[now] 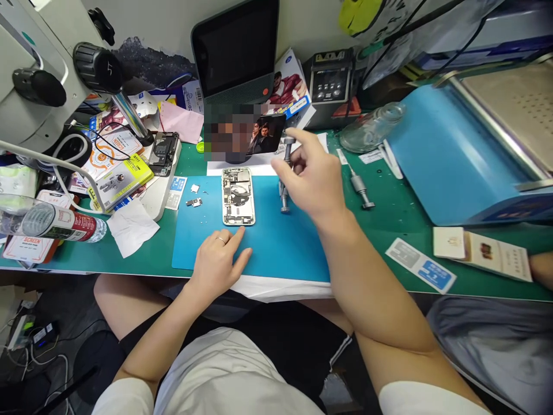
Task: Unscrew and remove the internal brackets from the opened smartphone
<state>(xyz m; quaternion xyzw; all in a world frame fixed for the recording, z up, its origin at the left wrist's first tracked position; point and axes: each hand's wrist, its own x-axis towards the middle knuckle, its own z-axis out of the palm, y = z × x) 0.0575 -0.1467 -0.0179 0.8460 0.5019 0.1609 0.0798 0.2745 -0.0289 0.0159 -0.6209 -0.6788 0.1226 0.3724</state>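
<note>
An opened phone lies on the blue mat, its inner parts showing. My left hand rests just below it, fingers spread and holding nothing; the index fingertip is close to the phone's lower edge, and I cannot tell if it touches. To the right of the phone, my right hand pinches a grey screwdriver, cap end up, its lower part hidden by the fingers. Beneath that hand a second grey screwdriver shows in part on the mat. Small loose phone parts lie left of the phone.
Another screwdriver lies on the green bench covering, near a glass jar. A phone playing video leans behind. At left are a plastic bottle, a battery box and a microscope stand. A blue machine stands right.
</note>
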